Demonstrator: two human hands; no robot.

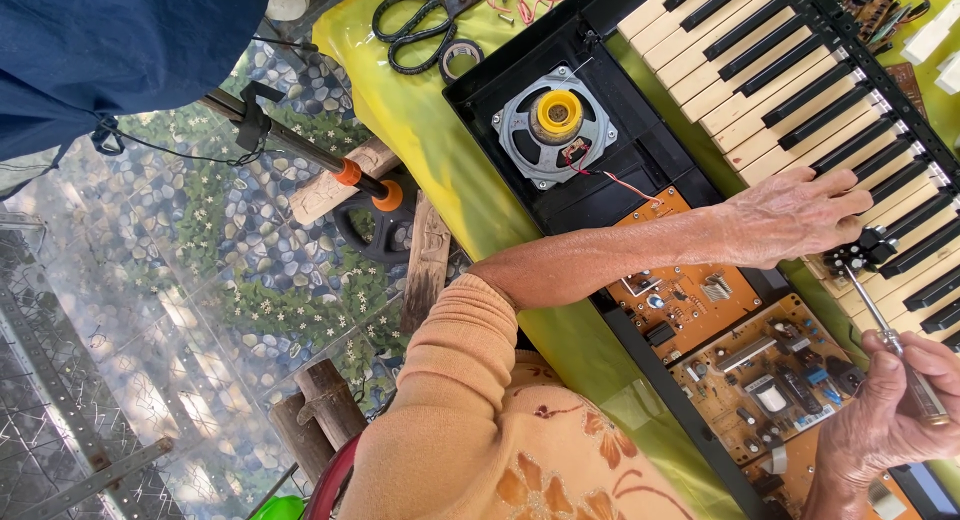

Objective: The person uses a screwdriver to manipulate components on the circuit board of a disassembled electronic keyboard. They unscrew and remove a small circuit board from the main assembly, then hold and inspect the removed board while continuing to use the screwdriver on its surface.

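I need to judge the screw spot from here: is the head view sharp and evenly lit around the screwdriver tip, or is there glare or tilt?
Head view: bright daylight, no harsh glare on the keyboard keys; screwdriver tip and the small black part under the left hand are sharp; right hand cut by the frame edge; whole picture is strongly tilted.

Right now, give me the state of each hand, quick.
Left hand: open, fingers resting on the keyboard keys.
Right hand: closed around a screwdriver.
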